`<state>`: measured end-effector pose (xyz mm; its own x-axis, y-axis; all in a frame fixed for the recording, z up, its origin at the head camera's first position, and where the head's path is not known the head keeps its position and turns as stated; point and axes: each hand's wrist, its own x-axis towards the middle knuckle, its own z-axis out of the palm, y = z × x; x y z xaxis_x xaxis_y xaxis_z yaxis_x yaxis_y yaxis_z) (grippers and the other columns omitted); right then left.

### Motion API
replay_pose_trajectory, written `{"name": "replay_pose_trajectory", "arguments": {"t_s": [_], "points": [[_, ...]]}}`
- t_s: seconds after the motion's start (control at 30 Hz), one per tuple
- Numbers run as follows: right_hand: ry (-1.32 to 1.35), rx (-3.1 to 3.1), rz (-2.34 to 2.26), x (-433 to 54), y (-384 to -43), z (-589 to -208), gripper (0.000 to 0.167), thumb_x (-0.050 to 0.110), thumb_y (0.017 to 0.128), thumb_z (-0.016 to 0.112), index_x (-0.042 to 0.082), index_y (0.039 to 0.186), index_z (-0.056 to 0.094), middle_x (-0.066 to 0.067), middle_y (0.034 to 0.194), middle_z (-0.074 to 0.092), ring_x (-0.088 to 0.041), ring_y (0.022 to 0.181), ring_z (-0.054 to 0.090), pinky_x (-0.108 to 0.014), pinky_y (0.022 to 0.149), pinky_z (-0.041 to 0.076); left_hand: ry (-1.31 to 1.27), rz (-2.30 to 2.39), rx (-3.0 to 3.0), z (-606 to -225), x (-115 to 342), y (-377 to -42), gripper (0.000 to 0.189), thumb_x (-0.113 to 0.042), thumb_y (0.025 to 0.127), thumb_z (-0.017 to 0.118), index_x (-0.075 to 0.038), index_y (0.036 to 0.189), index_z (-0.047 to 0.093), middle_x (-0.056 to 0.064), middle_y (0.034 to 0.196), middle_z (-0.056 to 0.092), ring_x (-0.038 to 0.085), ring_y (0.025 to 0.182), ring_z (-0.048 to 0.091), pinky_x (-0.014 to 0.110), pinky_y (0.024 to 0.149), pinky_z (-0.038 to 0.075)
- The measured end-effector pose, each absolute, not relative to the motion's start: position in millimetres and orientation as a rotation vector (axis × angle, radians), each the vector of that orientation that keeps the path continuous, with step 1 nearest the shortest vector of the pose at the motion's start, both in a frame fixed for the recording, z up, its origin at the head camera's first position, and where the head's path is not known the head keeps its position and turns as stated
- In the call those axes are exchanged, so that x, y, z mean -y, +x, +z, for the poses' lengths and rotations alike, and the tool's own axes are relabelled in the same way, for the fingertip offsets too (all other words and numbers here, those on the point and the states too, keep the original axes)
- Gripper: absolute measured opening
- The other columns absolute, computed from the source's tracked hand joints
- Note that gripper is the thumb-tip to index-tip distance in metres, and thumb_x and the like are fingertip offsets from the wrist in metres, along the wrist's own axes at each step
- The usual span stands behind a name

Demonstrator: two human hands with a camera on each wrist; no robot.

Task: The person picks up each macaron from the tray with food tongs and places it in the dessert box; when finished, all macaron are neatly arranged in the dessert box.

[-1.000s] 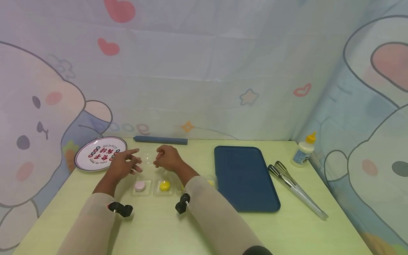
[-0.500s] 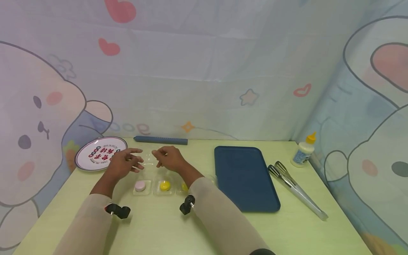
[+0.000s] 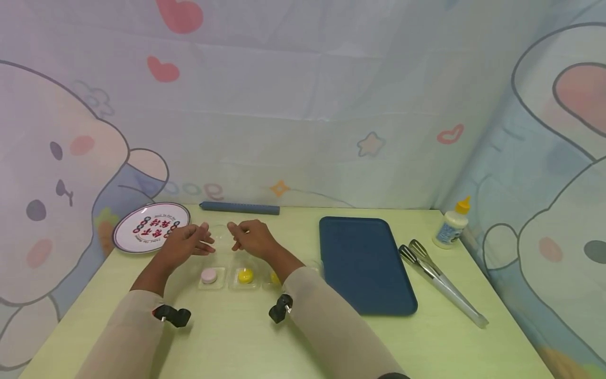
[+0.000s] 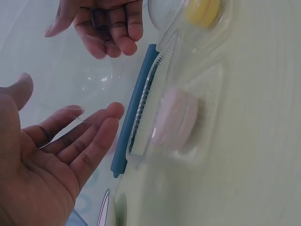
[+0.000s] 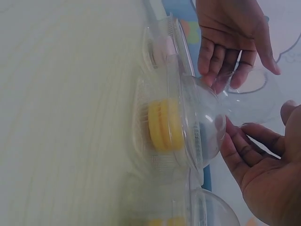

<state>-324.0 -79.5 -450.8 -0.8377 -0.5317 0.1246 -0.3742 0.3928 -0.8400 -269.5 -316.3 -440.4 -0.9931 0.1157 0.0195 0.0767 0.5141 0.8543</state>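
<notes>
Between my two hands is a clear plastic lid [image 3: 220, 231], domed and hard to see. My left hand [image 3: 182, 245] holds its left rim between a raised thumb and extended fingers; the left wrist view shows the rim on the index fingertip. From the other side my right hand [image 3: 255, 238] holds the rim with thumb and bent fingers. Below the hands, a pink macaron [image 3: 209, 276] sits in a clear square tray with no dome over it. Beside it a yellow macaron [image 3: 245, 276] sits under a clear dome [image 5: 207, 117]. Another yellow macaron [image 3: 274, 278] is partly hidden by my right arm.
An oval plate [image 3: 150, 231] with red lettering lies at the left. Behind the hands is a blue-grey stick [image 3: 239, 208]. To the right are a dark blue tray [image 3: 366, 266], metal tongs [image 3: 442, 284] and a glue-style bottle [image 3: 451, 229] with a yellow cap.
My left thumb has come up and the left fingers have shifted slightly toward the right. My right hand has lowered a little. The lid has moved slightly nearer; the macarons have stayed put.
</notes>
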Motion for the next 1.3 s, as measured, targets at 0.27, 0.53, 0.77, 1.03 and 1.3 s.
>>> {"name": "replay_pose_trajectory", "arguments": {"t_s": [0.27, 0.53, 0.77, 1.03, 1.3], "points": [[-0.829, -2.456, -1.363, 76, -322, -453, 0.057, 0.056, 0.112, 0.054, 0.004, 0.121, 0.077, -0.006, 0.11, 0.085, -0.022, 0.108, 0.08, -0.031, 0.09, 0.064, 0.245, 1.55, -2.654, -445, 326, -266, 0.055, -0.042, 0.117, 0.05, 0.009, 0.133, 0.061, 0.031, 0.133, 0.071, 0.036, 0.12, 0.077, 0.04, 0.105, 0.063], [-0.864, -2.498, -1.243, 71, -315, -448, 0.049, 0.058, 0.109, 0.059, 0.015, 0.12, 0.079, -0.001, 0.121, 0.081, -0.018, 0.115, 0.076, -0.035, 0.099, 0.062, 0.391, 1.558, -2.616, -448, 336, -255, 0.046, -0.033, 0.116, 0.054, 0.007, 0.138, 0.061, 0.028, 0.138, 0.071, 0.016, 0.122, 0.076, 0.019, 0.104, 0.058], [-0.952, -2.474, -1.23, 66, -308, -450, 0.04, 0.052, 0.108, 0.066, 0.018, 0.122, 0.079, 0.002, 0.128, 0.079, -0.018, 0.126, 0.073, -0.038, 0.109, 0.059, 0.36, 1.392, -2.697, -448, 343, -246, 0.042, -0.038, 0.112, 0.063, -0.008, 0.14, 0.07, 0.011, 0.137, 0.078, -0.004, 0.123, 0.068, 0.046, 0.119, 0.049], [-0.967, -2.511, -1.19, 66, -300, -458, 0.047, 0.055, 0.098, 0.079, 0.018, 0.127, 0.079, 0.007, 0.13, 0.078, -0.017, 0.131, 0.068, -0.039, 0.113, 0.056, 0.409, 1.3, -2.73, -451, 349, -239, 0.046, -0.03, 0.106, 0.072, -0.007, 0.146, 0.068, 0.018, 0.152, 0.067, 0.04, 0.14, 0.065, 0.03, 0.106, 0.053], [-0.972, -2.643, -1.012, 70, -287, -459, 0.055, 0.06, 0.092, 0.082, 0.024, 0.133, 0.078, 0.009, 0.139, 0.074, -0.021, 0.14, 0.061, -0.053, 0.125, 0.037, 0.548, 1.266, -2.782, -455, 352, -232, 0.045, -0.023, 0.1, 0.08, -0.012, 0.143, 0.072, 0.014, 0.15, 0.069, -0.001, 0.138, 0.057, 0.042, 0.116, 0.055]]}}
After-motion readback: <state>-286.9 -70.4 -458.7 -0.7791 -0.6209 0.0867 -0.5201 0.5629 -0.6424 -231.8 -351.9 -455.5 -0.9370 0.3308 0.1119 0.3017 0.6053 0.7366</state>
